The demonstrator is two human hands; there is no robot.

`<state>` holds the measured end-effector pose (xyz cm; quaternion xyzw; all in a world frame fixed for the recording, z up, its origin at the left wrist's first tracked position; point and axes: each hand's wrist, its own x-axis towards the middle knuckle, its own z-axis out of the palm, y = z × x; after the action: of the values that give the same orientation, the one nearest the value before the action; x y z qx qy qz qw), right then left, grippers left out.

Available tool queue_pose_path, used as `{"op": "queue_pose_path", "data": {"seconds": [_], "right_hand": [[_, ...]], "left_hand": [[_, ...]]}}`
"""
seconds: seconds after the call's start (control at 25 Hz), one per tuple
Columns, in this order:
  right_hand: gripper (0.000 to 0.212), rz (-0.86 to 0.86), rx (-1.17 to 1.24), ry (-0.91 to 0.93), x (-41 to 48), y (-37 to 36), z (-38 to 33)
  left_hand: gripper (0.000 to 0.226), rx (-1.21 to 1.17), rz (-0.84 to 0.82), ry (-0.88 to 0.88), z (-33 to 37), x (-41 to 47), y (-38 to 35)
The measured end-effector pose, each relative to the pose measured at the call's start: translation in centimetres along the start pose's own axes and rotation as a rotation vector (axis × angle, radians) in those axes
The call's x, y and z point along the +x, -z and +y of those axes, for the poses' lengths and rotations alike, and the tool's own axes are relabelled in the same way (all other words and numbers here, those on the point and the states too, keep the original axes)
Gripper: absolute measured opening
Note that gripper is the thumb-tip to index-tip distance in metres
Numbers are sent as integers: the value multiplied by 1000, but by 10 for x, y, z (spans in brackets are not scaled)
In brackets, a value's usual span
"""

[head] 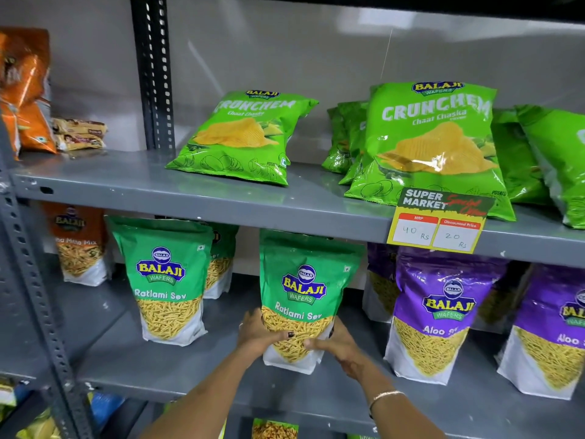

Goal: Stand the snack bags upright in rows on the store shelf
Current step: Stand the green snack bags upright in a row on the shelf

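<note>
A green Ratlami Sev bag point(305, 280) stands upright near the front of the middle shelf point(164, 369). My left hand point(258, 332) grips its lower left side and my right hand point(335, 346) grips its lower right corner. A second Ratlami Sev bag point(166, 277) stands upright to the left, with a third one partly hidden behind it point(220, 264). To the right stand purple Aloo Sev bags point(440, 308), upright in rows. An orange mix bag point(79, 245) stands far back at the left.
On the upper shelf point(196, 191) lime Crunchem chip bags lean back: one point(240, 137) in the middle, several point(433, 144) at the right. A yellow price tag point(438, 224) hangs from its edge. Orange packs point(25, 90) sit far left. A perforated steel post point(31, 280) runs down the left.
</note>
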<state>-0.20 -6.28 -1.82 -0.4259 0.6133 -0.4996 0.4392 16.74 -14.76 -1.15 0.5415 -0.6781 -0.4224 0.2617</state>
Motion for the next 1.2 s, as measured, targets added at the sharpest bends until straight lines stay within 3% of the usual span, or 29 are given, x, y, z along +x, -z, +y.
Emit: {"op": "queue_pose_path", "data": {"seconds": [0.08, 0.2, 0.32, 0.36, 0.48, 0.56, 0.64, 0.72, 0.8, 0.84, 0.92, 1.0, 1.08, 1.2], "right_hand": [[98, 22, 15, 20, 6, -4, 3], [81, 31, 16, 65, 9, -4, 6], [94, -16, -16, 61, 15, 3, 9], [91, -55, -54, 32, 9, 0, -3], [46, -111, -207, -175, -6, 2, -21], [42, -151, -198, -336, -17, -5, -39], [38, -55, -272, -381, -17, -24, -54], [28, 39, -334, -410, 1, -60, -66], [20, -91, -474, -479, 20, -112, -68], [24, -201, -586, -493, 24, -142, -73], [65, -233, -671, -423, 35, -196, -77], [93, -158, -449, -300, 49, -232, -68], [91, -105, -229, -161, 61, -252, -59], [79, -48, -23, -101, 65, -265, -51]], "left_hand": [[64, -99, -15, 16, 0, -1, -4], [56, -162, 0, 15, -1, 0, -8], [61, -183, -39, 26, 0, -4, -7], [67, -177, -77, 43, 0, -7, -3], [87, -102, -140, 147, -12, -14, 27], [74, -58, -208, 271, -26, -16, 60], [34, 65, -217, 363, -35, -23, 102], [31, 92, -153, 361, -54, -15, 148], [47, -31, -63, 339, -84, 6, 186], [55, -76, 10, 316, -94, 12, 203], [64, -130, 71, 200, -113, 34, 229], [84, -217, -1, 78, -120, 57, 236], [82, -316, -87, 47, -121, 68, 235], [62, -364, -107, 16, -127, 73, 227]]}}
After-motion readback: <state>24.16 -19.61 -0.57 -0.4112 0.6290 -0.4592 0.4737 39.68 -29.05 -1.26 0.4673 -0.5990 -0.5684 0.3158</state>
